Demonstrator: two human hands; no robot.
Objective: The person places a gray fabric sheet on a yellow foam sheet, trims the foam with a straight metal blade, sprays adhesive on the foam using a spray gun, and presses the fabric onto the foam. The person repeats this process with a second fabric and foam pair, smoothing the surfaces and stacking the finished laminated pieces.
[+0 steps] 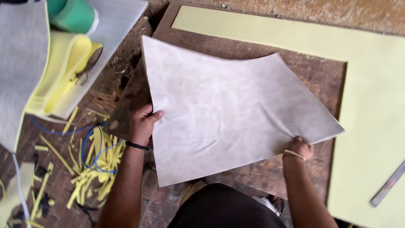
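Our left hand (142, 122) grips the left edge of one grey sheet (228, 114), thumb on top and fingers curled under. Our right hand (300, 148) pinches the sheet's near right corner, fingers closed beneath it. The sheet hangs between the two hands, bowed slightly, over a dark wooden board (314, 76) in the middle of the scene.

We count one black band (137, 146) on the left wrist and one pale band (294, 154) on the right.

One pale yellow foam sheet (371, 105) runs along the far side and down the right, L-shaped, with one metal ruler (387, 185) lying on its near right part.

To the left lie many yellow scraps (95, 166), too many to count, threaded by one blue wire (90, 145). Far left, we see one folded yellow foam piece (63, 69), one pair of scissors (86, 69) on it, and one green roll (74, 14).
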